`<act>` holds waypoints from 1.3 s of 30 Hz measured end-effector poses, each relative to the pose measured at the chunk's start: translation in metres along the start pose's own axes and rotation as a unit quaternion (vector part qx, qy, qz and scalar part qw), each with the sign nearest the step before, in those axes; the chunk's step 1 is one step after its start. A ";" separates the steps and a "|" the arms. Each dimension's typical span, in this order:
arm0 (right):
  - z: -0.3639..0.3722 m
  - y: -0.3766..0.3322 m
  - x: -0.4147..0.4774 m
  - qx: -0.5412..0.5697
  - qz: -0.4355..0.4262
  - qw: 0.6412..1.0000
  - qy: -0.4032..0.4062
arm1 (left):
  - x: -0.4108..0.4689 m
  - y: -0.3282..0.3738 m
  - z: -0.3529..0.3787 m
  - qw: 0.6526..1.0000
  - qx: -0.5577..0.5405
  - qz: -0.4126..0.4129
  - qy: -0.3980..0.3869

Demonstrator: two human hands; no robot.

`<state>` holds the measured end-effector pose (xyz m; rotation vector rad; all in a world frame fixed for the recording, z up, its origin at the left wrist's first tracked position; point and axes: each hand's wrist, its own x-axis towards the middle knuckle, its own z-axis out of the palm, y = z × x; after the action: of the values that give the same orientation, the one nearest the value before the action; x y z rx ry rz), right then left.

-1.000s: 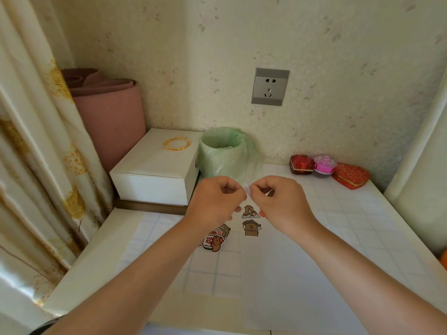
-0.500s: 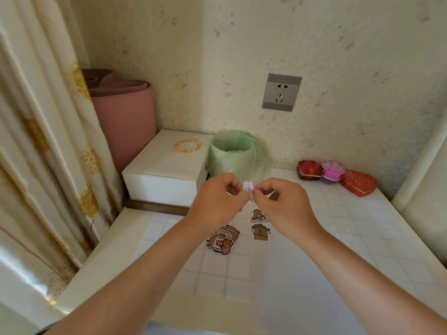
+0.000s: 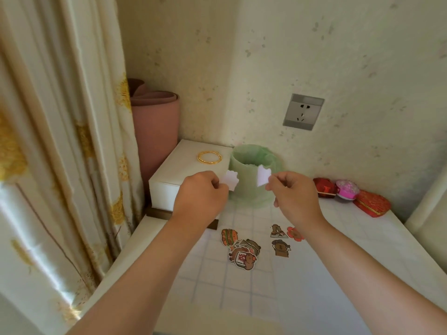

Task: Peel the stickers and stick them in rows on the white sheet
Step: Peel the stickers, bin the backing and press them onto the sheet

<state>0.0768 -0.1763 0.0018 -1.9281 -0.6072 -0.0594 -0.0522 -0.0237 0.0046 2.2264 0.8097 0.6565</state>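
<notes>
The white sheet (image 3: pixel 314 274) lay on the tiled table (image 3: pixel 205 286) with three stickers (image 3: pixel 280 247) at its far edge and a loose sticker pile (image 3: pixel 243 253) just left of it. The green-lined bin (image 3: pixel 254 189) behind held pale scraps (image 3: pixel 251 163) (indistinct). The left hand (image 3: pixel 203 197) pinched a scalloped piece (image 3: pixel 231 180) and the right hand (image 3: pixel 294 194) a notched piece (image 3: pixel 263 176), both white and held apart.

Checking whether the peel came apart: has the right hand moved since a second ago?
Yes. The right hand pulled rightward from the left hand; against the green bin, it went from mid-front to the right edge.
</notes>
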 end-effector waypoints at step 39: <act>-0.072 0.052 -0.012 -0.085 -0.134 0.979 -0.132 | -0.012 0.041 0.056 0.849 -0.296 -0.185 -0.396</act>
<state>0.1058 -0.2596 -0.0141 -2.0228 -1.0685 -0.0252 -0.0100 -0.0793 -0.0043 1.4835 0.4753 -0.2087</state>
